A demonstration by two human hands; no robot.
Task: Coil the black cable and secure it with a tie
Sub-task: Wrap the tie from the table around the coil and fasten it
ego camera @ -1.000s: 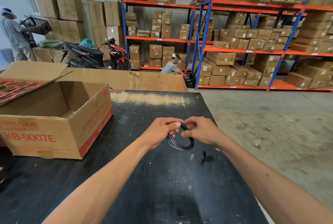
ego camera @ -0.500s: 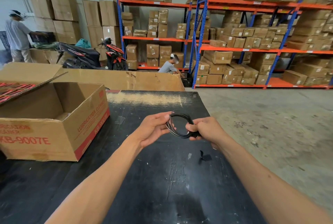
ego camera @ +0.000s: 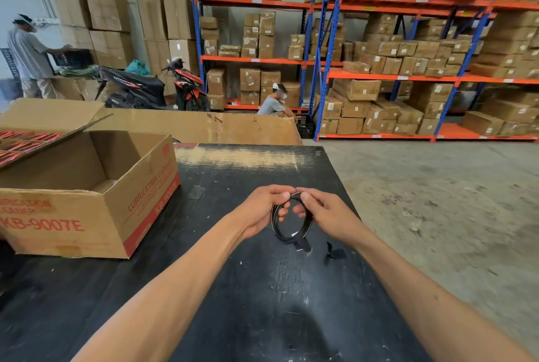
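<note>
Head view: since half a second ago, coil dropped from level with knuckles to hanging below them, hands drawn together. Black cable [ego camera: 290,223] coiled in upright oval, long axis vertical, above black table [ego camera: 233,288]. Left hand [ego camera: 262,210] and right hand [ego camera: 323,211] pinch coil's top. Short end sticks out at bottom, pointing down-right.

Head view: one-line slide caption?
Both hands, left hand and right hand, grip a coiled black cable above a black table.
</note>
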